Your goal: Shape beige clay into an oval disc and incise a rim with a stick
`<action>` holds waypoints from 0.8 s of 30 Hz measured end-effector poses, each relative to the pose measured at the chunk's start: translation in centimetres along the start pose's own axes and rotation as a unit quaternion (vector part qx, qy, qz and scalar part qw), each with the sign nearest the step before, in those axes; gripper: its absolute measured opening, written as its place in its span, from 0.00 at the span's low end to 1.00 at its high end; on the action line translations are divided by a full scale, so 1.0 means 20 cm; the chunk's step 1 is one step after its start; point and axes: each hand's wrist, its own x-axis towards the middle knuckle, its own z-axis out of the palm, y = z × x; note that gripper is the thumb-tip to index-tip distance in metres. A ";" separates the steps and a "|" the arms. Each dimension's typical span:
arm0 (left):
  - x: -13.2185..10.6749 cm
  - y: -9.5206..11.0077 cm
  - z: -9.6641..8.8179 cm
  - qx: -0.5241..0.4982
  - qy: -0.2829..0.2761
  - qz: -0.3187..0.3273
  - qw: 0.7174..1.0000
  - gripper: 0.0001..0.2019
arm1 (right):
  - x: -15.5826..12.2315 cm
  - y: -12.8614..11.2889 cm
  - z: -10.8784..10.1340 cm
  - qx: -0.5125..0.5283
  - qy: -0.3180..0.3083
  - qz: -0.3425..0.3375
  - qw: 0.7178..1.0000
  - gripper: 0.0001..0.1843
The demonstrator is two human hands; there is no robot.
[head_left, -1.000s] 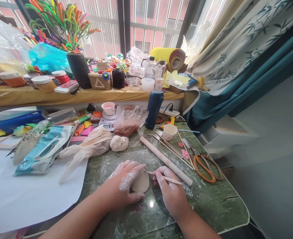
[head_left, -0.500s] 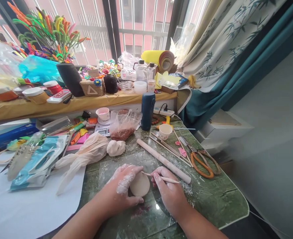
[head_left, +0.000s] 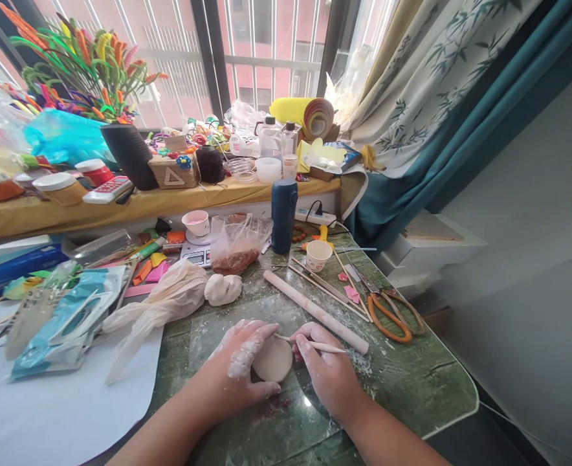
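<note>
So, far left, well out from the left hand, there's a big white sheet (head_left: pixel 72 414) with a blue-and-white packet (head_left: pixel 67 330) lying partly over it. Coming in closer, a twisted plastic bag (head_left: pixel 179 288) sits up and to the left of that hand, and a pale lump of dough or clay (head_left: pixel 223 289), can't tell which, is just beyond its knuckles.

The left hand (head_left: pixel 240 356) itself is dusted with white stuff, thumb and fingers spread apart in a curve around the left side of a flat, pale disc (head_left: pixel 274 360). That disc is lying on a clear sheet (head_left: pixel 213 327), right between the two hands. Whether the thumb actually presses it, I honestly can't tell.

Past the fingertips, further from the hands, stands a dark blue flask (head_left: pixel 283 217). The right hand (head_left: pixel 327 375) is just right of the disc, pinching a thin pointed stick (head_left: pixel 327 347) between thumb and fingers. The stick's left end reaches the disc's upper edge, near the left fingertips; can't make out if it's touching.

Just beyond the right hand a rolling pin (head_left: pixel 315 310) lies at a slant, with a paper cup (head_left: pixel 318 256) further out behind it. Orange-handled scissors (head_left: pixel 377 294) are off to that hand's upper right.
</note>
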 end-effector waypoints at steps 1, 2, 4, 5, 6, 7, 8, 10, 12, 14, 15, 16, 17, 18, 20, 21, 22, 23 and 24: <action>0.00 0.00 0.00 -0.001 0.001 0.006 1.000 0.46 | 0.00 0.00 0.00 -0.001 -0.001 0.000 1.000 0.17; 0.00 0.00 0.00 -0.003 0.000 0.011 1.000 0.46 | 0.00 0.00 0.00 -0.003 -0.002 0.000 1.000 0.17; -0.01 -0.01 0.00 -0.006 -0.006 0.015 1.000 0.45 | 0.00 0.01 0.00 -0.007 -0.001 0.001 1.000 0.17; -0.01 -0.01 0.00 -0.007 -0.007 0.012 1.000 0.44 | 0.00 0.01 0.00 -0.008 0.001 0.000 1.000 0.17; 0.00 -0.01 0.00 -0.007 -0.004 0.005 1.000 0.43 | 0.00 0.01 0.00 -0.008 0.002 0.000 1.000 0.17; 0.00 0.00 0.01 -0.006 0.001 -0.003 1.000 0.43 | 0.00 0.01 0.00 -0.008 0.004 0.000 1.000 0.17; 0.01 0.01 0.02 -0.004 0.010 -0.013 1.000 0.42 | 0.00 0.02 0.00 -0.008 0.006 -0.001 1.000 0.17; 0.02 0.03 0.05 0.005 0.038 -0.034 0.999 0.40 | 0.00 0.02 0.00 -0.010 0.007 -0.001 1.000 0.17; 0.02 0.04 0.07 0.014 0.058 -0.042 0.997 0.39 | 0.00 0.01 0.00 -0.016 0.005 -0.002 1.000 0.18; 0.02 0.04 0.07 0.011 0.057 -0.037 0.998 0.41 | 0.00 0.01 0.00 -0.018 0.004 -0.004 1.000 0.17; 0.01 0.04 0.06 0.005 0.048 -0.033 0.998 0.42 | 0.00 0.01 0.00 -0.016 0.003 -0.004 1.000 0.17; 0.01 0.03 0.04 -0.003 0.034 -0.029 0.999 0.44 | 0.00 0.01 0.00 -0.012 0.004 -0.003 1.000 0.17; 0.00 0.01 0.03 -0.009 0.020 -0.026 0.999 0.45 | 0.00 0.00 0.00 -0.006 0.006 -0.002 1.000 0.16; -0.01 0.00 0.01 -0.013 0.004 -0.021 1.000 0.46 | 0.00 0.00 0.00 -0.001 0.006 -0.001 1.000 0.16; -0.01 -0.02 -0.02 -0.015 -0.021 -0.013 1.000 0.46 | 0.00 0.00 0.00 0.008 0.005 0.000 1.000 0.17; -0.02 -0.03 -0.03 -0.015 -0.026 -0.011 0.999 0.46 | 0.00 0.00 0.00 0.011 0.002 0.000 1.000 0.17; -0.02 -0.04 -0.03 -0.015 -0.027 -0.011 0.999 0.45 | 0.00 0.00 0.00 0.012 0.000 0.000 1.000 0.17; -0.01 -0.05 -0.03 -0.016 -0.023 -0.013 1.000 0.45 | 0.00 0.00 0.00 0.013 -0.003 0.000 1.000 0.16; -0.01 -0.05 -0.03 -0.018 -0.018 -0.015 1.000 0.45 | 0.00 0.00 0.00 0.012 -0.005 0.001 1.000 0.16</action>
